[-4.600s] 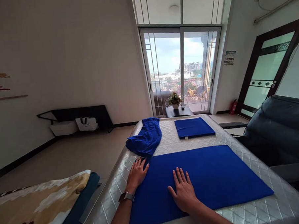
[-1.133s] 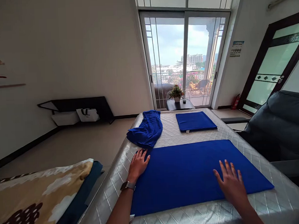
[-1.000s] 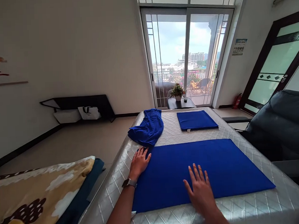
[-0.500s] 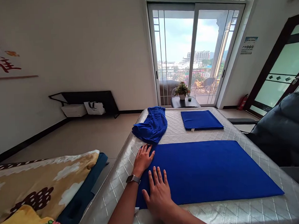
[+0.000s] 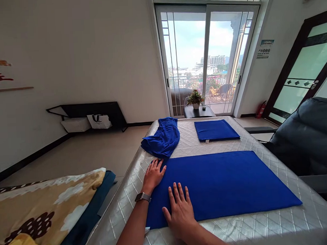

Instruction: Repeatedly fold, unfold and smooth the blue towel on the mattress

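Note:
A blue towel (image 5: 223,183) lies spread flat on the silver quilted mattress (image 5: 124,207). My left hand (image 5: 154,175), with a watch on its wrist, rests palm down at the towel's far left corner, fingers spread. Nearer to me, my right hand (image 5: 181,212) lies flat on the towel's left part, its fingers apart too. Just beyond my left hand is a crumpled blue towel (image 5: 164,137). A neatly folded blue towel (image 5: 216,130) with a small white tag sits at the far right of the mattress. Neither hand grips anything.
A patterned blanket (image 5: 61,202) covers a low bed on the left. Beside the mattress on the right stands a black leather armchair (image 5: 310,134). A potted plant (image 5: 195,99) is on a small table before the sliding glass door. A white bag (image 5: 99,121) sits by the wall.
My right hand has slid a little to the right across the spread towel. My left hand stays at the far left corner. The view has shifted slightly.

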`<state>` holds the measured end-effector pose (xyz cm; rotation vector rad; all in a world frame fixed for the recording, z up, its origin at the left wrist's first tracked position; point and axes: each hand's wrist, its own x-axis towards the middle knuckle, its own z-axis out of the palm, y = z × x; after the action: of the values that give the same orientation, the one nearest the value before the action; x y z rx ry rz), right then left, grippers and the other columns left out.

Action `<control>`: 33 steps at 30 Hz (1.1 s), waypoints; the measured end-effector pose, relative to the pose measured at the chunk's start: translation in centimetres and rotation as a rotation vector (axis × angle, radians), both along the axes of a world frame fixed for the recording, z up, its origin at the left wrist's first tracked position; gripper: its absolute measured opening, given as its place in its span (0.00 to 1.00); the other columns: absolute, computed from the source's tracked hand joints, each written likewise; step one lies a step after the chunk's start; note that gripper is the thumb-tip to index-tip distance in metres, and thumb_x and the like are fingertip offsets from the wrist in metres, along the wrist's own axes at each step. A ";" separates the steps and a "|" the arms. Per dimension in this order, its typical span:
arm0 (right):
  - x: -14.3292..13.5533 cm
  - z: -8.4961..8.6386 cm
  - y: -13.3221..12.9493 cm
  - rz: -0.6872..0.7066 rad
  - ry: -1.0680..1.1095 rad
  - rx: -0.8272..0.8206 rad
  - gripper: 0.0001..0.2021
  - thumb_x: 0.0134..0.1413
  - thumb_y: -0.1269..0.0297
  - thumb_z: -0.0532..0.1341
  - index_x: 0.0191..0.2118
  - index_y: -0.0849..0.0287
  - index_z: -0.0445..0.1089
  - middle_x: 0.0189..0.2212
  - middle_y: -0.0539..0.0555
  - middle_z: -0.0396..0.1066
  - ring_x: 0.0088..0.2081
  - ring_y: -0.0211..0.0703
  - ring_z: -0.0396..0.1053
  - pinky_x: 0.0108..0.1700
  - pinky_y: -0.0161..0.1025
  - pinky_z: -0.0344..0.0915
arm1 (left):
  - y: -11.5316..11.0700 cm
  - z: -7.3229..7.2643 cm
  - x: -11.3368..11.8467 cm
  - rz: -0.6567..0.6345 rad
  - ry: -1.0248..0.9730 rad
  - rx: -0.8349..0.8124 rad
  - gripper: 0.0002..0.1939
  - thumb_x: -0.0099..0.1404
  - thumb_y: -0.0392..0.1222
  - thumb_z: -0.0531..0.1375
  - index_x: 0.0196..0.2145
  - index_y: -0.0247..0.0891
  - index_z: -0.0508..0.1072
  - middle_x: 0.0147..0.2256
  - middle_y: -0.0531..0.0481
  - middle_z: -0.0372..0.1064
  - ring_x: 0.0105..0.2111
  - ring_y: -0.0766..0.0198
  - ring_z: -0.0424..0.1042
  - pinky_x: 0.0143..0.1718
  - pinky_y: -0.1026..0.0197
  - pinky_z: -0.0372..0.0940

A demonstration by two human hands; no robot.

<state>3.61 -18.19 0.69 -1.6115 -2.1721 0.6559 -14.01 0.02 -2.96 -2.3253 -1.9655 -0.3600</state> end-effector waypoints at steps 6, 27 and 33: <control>2.8 -0.8 -0.5 -0.062 -0.031 -0.011 0.37 0.71 0.38 0.42 0.75 0.55 0.42 0.75 0.54 0.31 0.75 0.52 0.28 0.74 0.61 0.31 | 0.2 -0.4 -0.1 -0.017 -0.026 0.027 0.30 0.76 0.55 0.49 0.68 0.38 0.65 0.69 0.38 0.58 0.70 0.47 0.55 0.70 0.42 0.50; 19.8 -4.4 -1.6 -0.512 -0.455 0.019 0.38 0.69 0.41 0.41 0.75 0.57 0.45 0.75 0.53 0.37 0.75 0.53 0.35 0.74 0.60 0.35 | 0.7 -0.7 -0.4 -0.027 -0.068 0.016 0.30 0.75 0.55 0.49 0.68 0.38 0.65 0.69 0.38 0.59 0.70 0.45 0.56 0.70 0.40 0.50; 26.0 -6.2 -2.1 -0.639 -0.463 0.035 0.41 0.66 0.40 0.38 0.76 0.59 0.46 0.76 0.55 0.40 0.75 0.54 0.37 0.73 0.60 0.36 | 0.7 -0.5 -0.5 -0.033 -0.068 0.011 0.30 0.75 0.55 0.49 0.68 0.38 0.65 0.69 0.39 0.59 0.70 0.45 0.55 0.70 0.40 0.50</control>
<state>29.56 -20.32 -5.48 -2.4449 -1.7289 0.0505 -14.51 0.75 -3.49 -2.3716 -1.9512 -0.4573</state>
